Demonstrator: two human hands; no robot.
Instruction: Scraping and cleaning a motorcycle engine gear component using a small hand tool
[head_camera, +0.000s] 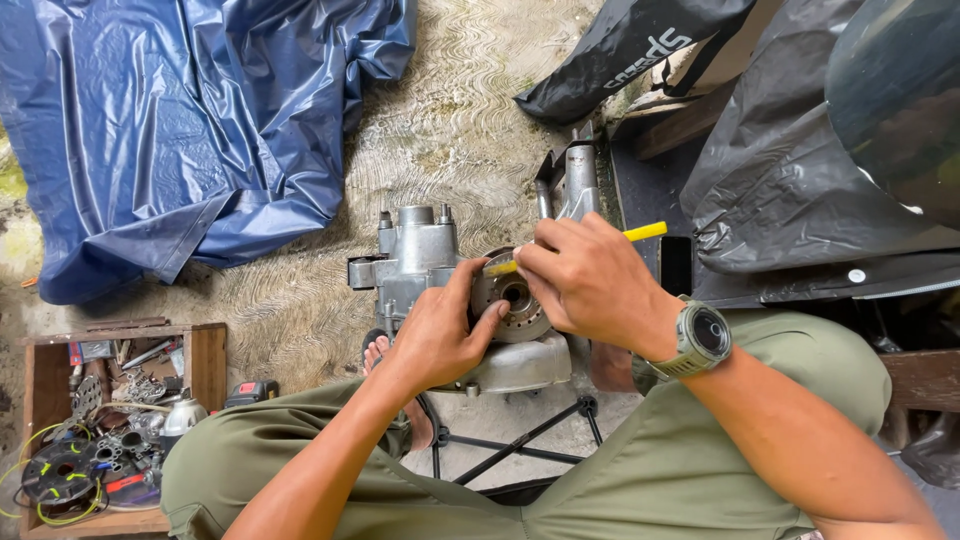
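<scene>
Outdoors, rough concrete ground (300, 300). L hand (440, 335) grips engine casing (420, 260); R hand (590, 280) pinches yellow tool (645, 231). Blue tarp (190, 120) nearby.

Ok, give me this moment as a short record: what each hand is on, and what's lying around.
Left hand: grips round grey metal hub of the engine casing
Right hand: holds yellow-handled tool, tip at the hub
Wrist: green watch
Ground left: blue plastic tarp
Lower left: wooden box of parts
Right: black plastic sheet

Left hand (437, 335) steadying grey engine casing (420, 262), right hand (590, 280) holding yellow-handled tool (640, 232) at round hub (512, 297)
</scene>
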